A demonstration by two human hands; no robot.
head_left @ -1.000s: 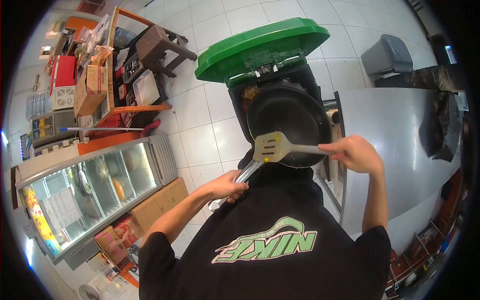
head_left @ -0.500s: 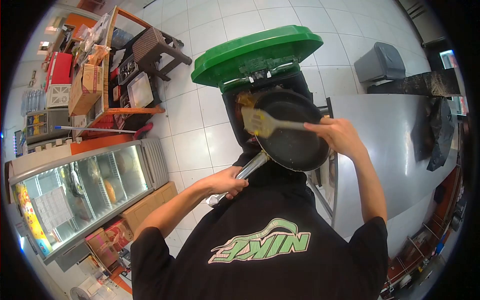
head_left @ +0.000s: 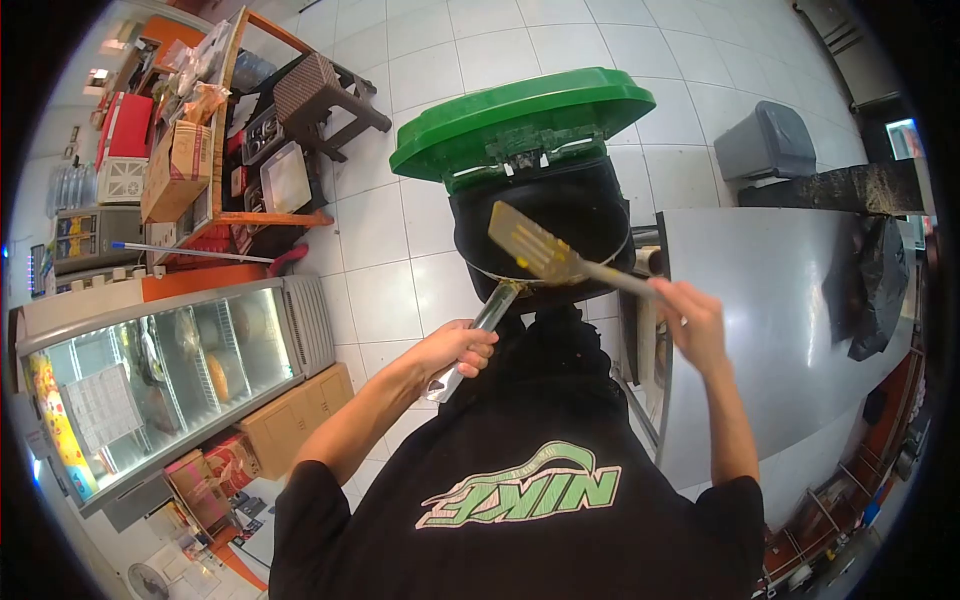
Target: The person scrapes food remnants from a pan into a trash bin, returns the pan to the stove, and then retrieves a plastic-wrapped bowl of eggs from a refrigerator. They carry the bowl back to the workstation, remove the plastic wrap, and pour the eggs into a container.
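A black frying pan (head_left: 590, 240) is over the open bin (head_left: 470, 205), whose green lid (head_left: 520, 115) is raised. My left hand (head_left: 458, 350) is wrapped round the pan's metal handle (head_left: 497, 305). In my right hand (head_left: 692, 315) is the grip of a slotted spatula (head_left: 535, 248), with yellow bits on its blade. The blade crosses above the near left part of the pan. The dark pan is hard to tell apart from the dark bin interior.
A steel counter (head_left: 760, 340) stands to the right, with a grey bin (head_left: 765, 140) beyond it. At the left are a glass display fridge (head_left: 170, 370), a brown stool (head_left: 325, 100) and an orange-framed shelf (head_left: 270, 218) with boxes.
The pan has shifted left and levelled out from its tilt. My right hand and the spatula have moved lower, and the blade now points up to the left. My left hand has stayed on the handle.
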